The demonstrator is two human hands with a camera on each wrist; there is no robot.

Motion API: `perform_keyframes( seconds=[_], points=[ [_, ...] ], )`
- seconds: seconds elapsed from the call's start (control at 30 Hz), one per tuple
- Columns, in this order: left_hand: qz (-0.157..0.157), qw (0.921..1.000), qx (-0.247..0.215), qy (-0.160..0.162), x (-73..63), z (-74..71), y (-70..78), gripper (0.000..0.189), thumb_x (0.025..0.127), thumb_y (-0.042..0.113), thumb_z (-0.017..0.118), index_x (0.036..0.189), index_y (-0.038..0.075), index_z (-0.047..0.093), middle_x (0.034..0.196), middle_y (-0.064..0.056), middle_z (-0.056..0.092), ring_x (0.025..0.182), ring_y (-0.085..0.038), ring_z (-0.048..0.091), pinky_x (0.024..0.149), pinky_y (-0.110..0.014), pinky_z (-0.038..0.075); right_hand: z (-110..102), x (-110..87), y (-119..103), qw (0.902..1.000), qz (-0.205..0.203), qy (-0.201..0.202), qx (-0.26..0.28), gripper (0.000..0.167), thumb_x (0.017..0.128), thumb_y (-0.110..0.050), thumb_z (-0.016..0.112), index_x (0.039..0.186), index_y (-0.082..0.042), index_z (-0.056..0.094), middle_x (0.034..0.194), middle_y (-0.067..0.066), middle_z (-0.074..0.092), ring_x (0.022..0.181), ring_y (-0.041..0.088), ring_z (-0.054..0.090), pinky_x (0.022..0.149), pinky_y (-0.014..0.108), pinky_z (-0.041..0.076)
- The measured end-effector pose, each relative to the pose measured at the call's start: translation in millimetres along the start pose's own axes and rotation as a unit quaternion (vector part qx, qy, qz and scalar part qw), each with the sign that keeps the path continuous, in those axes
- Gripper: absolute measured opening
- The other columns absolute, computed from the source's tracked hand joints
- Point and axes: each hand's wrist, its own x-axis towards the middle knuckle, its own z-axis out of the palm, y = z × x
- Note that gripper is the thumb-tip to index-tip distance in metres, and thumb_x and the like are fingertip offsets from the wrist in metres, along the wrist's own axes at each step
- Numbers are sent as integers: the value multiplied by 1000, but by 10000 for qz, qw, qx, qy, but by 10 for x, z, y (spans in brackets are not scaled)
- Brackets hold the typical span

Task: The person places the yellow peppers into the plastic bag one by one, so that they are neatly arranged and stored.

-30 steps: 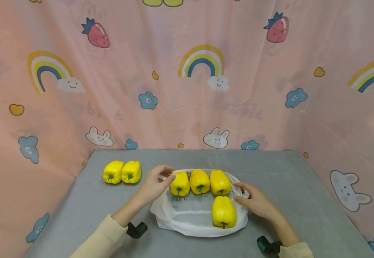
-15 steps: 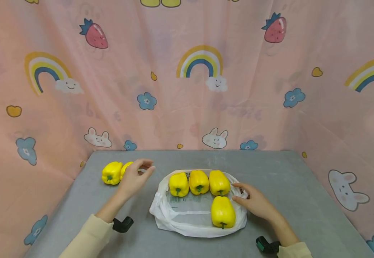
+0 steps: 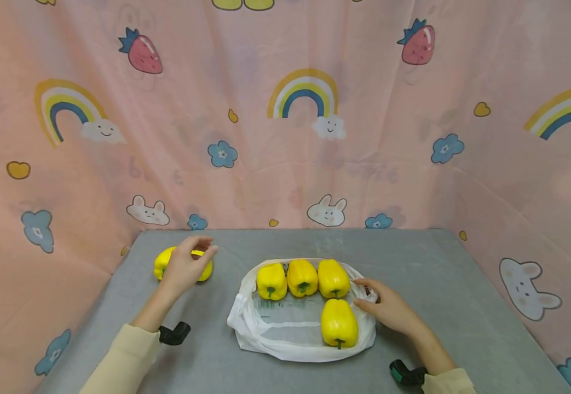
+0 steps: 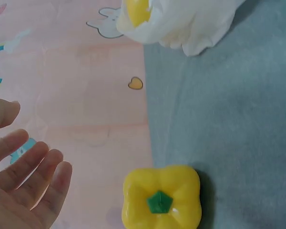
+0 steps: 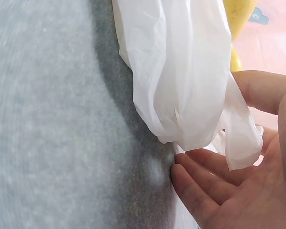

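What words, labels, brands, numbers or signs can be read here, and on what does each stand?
None can be read with certainty.
White thin plastic bag: small dark print within its opening, too small to read.
Pink fabric backdrop with cartoon pattern: faint lettering, too pale and blurred to read.

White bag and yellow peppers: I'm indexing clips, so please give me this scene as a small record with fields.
Container: white plastic bag, lying open on a gray table
Peppers in bag: four yellow peppers, three in a row at the far side, one near right
Peppers outside: two yellow peppers left of the bag, partly hidden by the left hand
Left hand: holds nothing, fingers apart
Right hand: at the bag's right edge, fingers touching it
Backdrop: pink cloth printed with rainbows, rabbits and strawberries
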Motion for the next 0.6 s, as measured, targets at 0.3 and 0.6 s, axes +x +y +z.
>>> perform_keyframes(
  seconds=[0.3, 0.6],
  points=[
    [88, 9992, 326, 194, 75, -81, -149, 31, 99, 16, 68, 122, -5, 65, 115, -22, 67, 106, -35, 64, 88, -51, 56, -2, -6, 11, 10000, 64, -21, 34, 57, 99, -38, 67, 146, -9, 53, 151, 23, 47, 136, 45, 45, 103, 64, 42],
    [22, 9977, 667, 70, 119, -144, -276, 34, 100, 18, 66, 126, -4, 63, 119, -23, 65, 109, -38, 62, 94, -53, 53, -1, 2, 18, 9999, 115, -29, 74, 57, 98, -38, 67, 146, -10, 53, 150, 22, 47, 135, 44, 46, 103, 63, 43]
  ],
)
